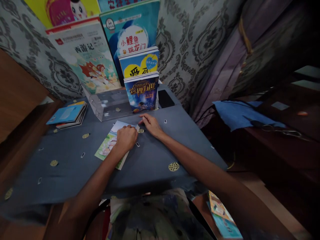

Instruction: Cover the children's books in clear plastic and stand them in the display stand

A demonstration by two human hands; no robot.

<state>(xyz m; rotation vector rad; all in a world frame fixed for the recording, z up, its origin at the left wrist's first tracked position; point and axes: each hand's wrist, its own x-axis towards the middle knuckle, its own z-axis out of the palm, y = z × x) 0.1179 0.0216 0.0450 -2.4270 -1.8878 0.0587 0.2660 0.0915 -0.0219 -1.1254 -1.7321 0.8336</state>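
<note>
A thin book (108, 142) with a green and white picture cover lies flat and slanted on the cloth-covered table. My left hand (127, 137) rests on its right part, fingers curled down in a closed grip at that edge; the fingertips are hidden beneath the knuckles. A pale corner of the book or a page pokes up between my two hands. My right hand (151, 125) lies just past that corner, with its index finger stretched out and nothing visible in it. Whether its fingertips touch the corner, I cannot tell.
Behind my hands a clear stand (96, 106) holds several upright books, a dark blue one (142, 93) in front. A black phone-like slab (166, 98) lies beside it. Stacked books (68, 115) sit at the left. More books (223, 216) are low at the right; scissors (275, 129) lie farther right.
</note>
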